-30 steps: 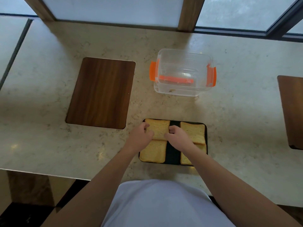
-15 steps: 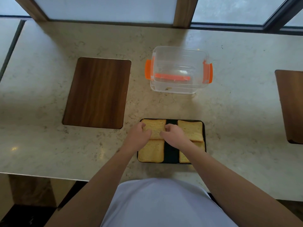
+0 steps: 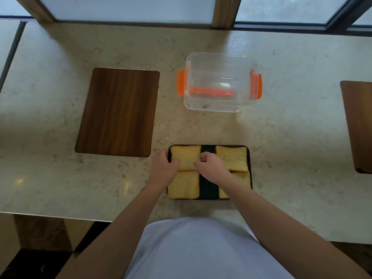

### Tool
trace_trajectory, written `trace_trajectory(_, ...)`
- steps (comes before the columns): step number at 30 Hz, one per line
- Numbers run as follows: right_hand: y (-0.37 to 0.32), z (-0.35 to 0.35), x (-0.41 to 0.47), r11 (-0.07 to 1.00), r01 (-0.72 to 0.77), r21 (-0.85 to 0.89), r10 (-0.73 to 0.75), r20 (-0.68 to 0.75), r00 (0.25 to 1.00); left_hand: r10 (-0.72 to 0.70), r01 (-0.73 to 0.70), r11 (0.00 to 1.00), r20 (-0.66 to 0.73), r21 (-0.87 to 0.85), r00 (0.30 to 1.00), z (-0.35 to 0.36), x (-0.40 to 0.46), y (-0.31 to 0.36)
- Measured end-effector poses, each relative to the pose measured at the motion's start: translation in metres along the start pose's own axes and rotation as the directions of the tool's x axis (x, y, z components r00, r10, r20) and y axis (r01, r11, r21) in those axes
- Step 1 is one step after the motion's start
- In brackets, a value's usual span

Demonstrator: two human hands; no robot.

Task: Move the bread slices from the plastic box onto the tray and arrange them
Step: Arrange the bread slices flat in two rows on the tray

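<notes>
A black tray (image 3: 208, 188) lies near the counter's front edge with several golden bread slices on it in two columns. My left hand (image 3: 163, 167) and my right hand (image 3: 211, 167) pinch the far left slice (image 3: 186, 157) from its two sides. The near left slice (image 3: 183, 185) lies below it. The far right slice (image 3: 231, 158) lies flat, and my right wrist partly hides the near right slice (image 3: 242, 178). The clear plastic box (image 3: 219, 83) with orange latches stands beyond the tray, with only crumbs inside.
A dark wooden board (image 3: 117, 112) is set into the stone counter (image 3: 50, 158) to the left of the tray. Another wooden board (image 3: 360, 125) shows at the right edge. Window frames run along the far side.
Both hands have stayed on the far left slice, nudging it slightly. The camera view has shifted a little.
</notes>
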State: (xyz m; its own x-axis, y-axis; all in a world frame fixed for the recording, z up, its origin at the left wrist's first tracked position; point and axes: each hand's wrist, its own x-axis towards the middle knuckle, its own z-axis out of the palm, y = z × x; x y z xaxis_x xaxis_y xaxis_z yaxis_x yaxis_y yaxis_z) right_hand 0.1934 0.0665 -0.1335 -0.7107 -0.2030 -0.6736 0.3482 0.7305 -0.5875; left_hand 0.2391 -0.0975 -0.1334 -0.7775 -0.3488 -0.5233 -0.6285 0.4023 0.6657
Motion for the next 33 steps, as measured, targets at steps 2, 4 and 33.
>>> trace_trajectory(2,-0.001,0.0,0.001,1.0,-0.004,-0.004,0.004,0.004,1.0,0.007,-0.007,1.0,0.019,0.005,1.0,-0.002,0.001,0.0)
trace_trajectory(4,-0.004,0.001,0.001,1.0,-0.005,-0.018,0.005,0.004,1.0,0.012,-0.013,0.999,0.042,0.033,0.999,-0.003,0.0,0.001)
trace_trajectory(33,0.069,-0.052,-0.032,0.899,0.078,-0.431,-0.262,-0.388,0.884,0.501,-0.578,0.56,0.313,0.593,0.807,0.057,-0.04,0.011)
